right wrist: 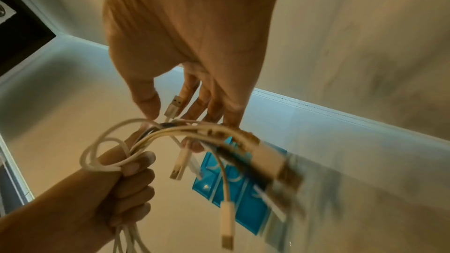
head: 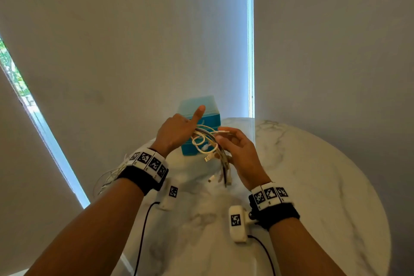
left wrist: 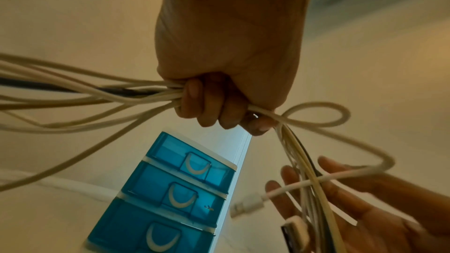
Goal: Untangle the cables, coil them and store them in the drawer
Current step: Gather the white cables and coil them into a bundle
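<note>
A tangle of white and cream cables, with one dark cable in it, hangs between my hands above the table. My left hand grips the bundle in a fist, index finger pointing up in the head view. Long strands trail off past my left wrist. My right hand pinches one white cable near its plug between thumb and fingers. Other plug ends dangle below. The blue three-drawer unit stands just behind the hands, all three drawers closed.
The round white marble table extends to the right and toward me. Pale roller blinds hang close behind the drawer unit, and a strip of window shows at the left. Loose cable loops hang off the table's left edge.
</note>
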### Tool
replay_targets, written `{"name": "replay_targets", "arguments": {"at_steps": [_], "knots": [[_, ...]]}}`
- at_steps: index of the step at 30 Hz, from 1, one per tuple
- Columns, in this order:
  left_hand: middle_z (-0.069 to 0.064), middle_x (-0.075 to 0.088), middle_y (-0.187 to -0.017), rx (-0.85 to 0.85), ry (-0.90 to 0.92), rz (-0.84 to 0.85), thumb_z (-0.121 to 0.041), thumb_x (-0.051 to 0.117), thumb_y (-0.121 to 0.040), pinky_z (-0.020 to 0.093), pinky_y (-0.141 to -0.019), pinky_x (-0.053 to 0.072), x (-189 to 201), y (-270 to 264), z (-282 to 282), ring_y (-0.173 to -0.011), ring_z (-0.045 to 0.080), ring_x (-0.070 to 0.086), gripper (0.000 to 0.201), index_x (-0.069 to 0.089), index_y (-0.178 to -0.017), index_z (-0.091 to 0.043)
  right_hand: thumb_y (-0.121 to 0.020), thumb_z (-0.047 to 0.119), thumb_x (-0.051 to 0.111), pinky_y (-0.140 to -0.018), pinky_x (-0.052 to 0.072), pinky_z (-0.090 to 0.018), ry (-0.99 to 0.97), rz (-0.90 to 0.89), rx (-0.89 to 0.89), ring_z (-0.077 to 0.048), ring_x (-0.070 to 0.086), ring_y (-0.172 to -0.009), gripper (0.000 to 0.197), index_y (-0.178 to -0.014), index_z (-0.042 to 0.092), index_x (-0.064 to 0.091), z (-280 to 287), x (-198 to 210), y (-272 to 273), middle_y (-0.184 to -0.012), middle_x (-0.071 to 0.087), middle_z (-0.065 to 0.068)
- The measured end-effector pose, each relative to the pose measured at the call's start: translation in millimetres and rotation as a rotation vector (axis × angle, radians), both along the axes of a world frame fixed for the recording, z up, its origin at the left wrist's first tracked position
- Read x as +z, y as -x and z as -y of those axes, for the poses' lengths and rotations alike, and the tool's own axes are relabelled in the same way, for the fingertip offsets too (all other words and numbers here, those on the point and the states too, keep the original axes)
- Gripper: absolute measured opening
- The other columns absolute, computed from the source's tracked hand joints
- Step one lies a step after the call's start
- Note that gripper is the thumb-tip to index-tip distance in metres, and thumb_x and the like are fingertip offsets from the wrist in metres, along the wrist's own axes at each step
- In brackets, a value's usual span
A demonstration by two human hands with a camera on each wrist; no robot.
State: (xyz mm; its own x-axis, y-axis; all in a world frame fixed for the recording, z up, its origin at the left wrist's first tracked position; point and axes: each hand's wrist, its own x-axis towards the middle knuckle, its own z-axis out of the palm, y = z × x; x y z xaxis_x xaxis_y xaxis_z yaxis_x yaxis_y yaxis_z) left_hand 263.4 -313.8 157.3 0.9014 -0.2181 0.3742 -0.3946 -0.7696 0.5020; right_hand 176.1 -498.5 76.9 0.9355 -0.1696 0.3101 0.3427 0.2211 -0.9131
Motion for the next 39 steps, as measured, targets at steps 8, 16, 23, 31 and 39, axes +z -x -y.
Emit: {"name": "replay_targets", "arguments": {"at_steps": [8, 16, 23, 31, 39], "knots": [[-0.003, 0.06, -0.045, -0.031, 0.234, -0.05, -0.079, 0.047, -0.099, 0.033, -0.069, 0.047, 4, 9, -8, -0.05, 0.014, 0.055, 0.083, 0.06, -0.045, -0.017, -0.108, 0.04, 0.06, -0.096, 0.06, -0.038, 0.084, -0.095, -0.273, -0.021, 0.068, -0.114, 0.02, -0.105, 0.024, 0.071, 6, -7, -10, -0.125, 0.07, -0.005], [-0.006, 0.057, -0.046, 0.031, 0.442, -0.076, -0.074, 0.037, -0.105, 0.033, -0.063, 0.04, 7, -1, -18, -0.054, 0.017, 0.05, 0.089, 0.062, -0.04, -0.018, -0.113, 0.018, 0.036, -0.1, 0.055, -0.046, 0.112, -0.184, -0.111, -0.035, 0.065, -0.101, 0.044, -0.079, 0.01, 0.062, 7, -2, -4, -0.101, 0.069, -0.02], [0.006, 0.054, -0.066, 0.179, 0.611, -0.153, -0.067, 0.036, -0.109, 0.028, -0.053, 0.035, -1, -18, -27, -0.058, 0.02, 0.045, 0.073, 0.063, -0.072, -0.01, -0.109, 0.041, 0.055, -0.08, 0.047, -0.034, 0.0, -0.097, 0.335, -0.021, 0.053, -0.073, 0.057, -0.057, 0.016, 0.059, 9, -3, 10, -0.076, 0.059, -0.012], [0.006, 0.06, -0.075, 0.227, 0.63, -0.192, -0.065, 0.039, -0.109, 0.03, -0.059, 0.042, -6, -25, -25, -0.062, 0.019, 0.049, 0.07, 0.069, -0.082, -0.007, -0.108, 0.039, 0.056, -0.073, 0.047, -0.033, -0.468, -0.265, 0.217, -0.019, 0.063, -0.072, 0.041, -0.076, 0.016, 0.065, 12, -4, 4, -0.089, 0.067, -0.009], [0.011, 0.073, -0.084, 0.324, 0.26, 0.024, -0.066, 0.033, -0.109, 0.038, -0.077, 0.048, 3, -14, -20, -0.077, 0.024, 0.067, 0.076, 0.073, -0.079, -0.01, -0.1, 0.027, 0.075, -0.097, 0.053, -0.019, 0.227, 0.097, -0.151, 0.005, 0.057, -0.128, 0.046, -0.142, 0.038, 0.061, -2, 9, 1, -0.138, 0.065, 0.021]]}}
